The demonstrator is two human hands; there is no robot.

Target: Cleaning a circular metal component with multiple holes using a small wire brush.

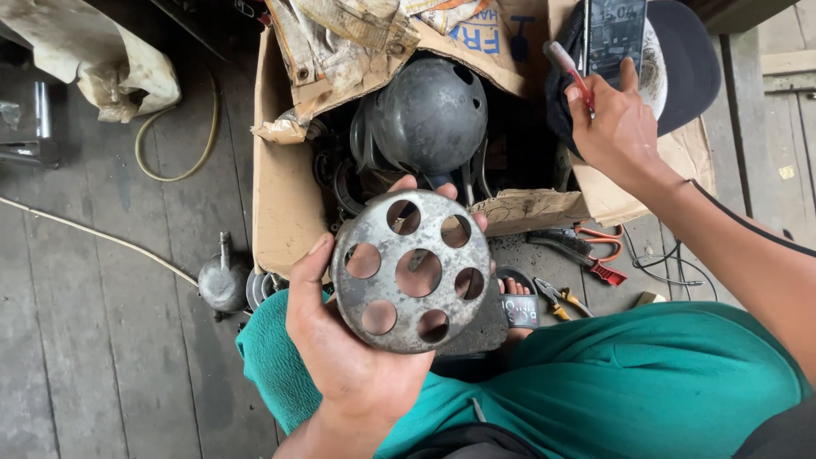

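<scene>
My left hand [340, 340] holds up a round grey metal disc [411, 270] with one central hole and several holes around it, thumb on its left rim and fingers behind it. My right hand [614, 127] reaches to the upper right and grips a red-handled tool [568, 70] that looks like a screwdriver. That hand is beside a dark phone [615, 34] lying on a black cap [684, 59]. My knees in teal cloth [646, 382] fill the lower frame.
An open cardboard box [285, 195] ahead holds a dark dome-shaped metal part [429, 115] and crumpled paper. Red-handled pliers [586, 246] and yellow-handled pliers [557, 297] lie on the plank floor. A small metal oil can [223, 280] stands left, with a hose [183, 161] and cable [93, 234].
</scene>
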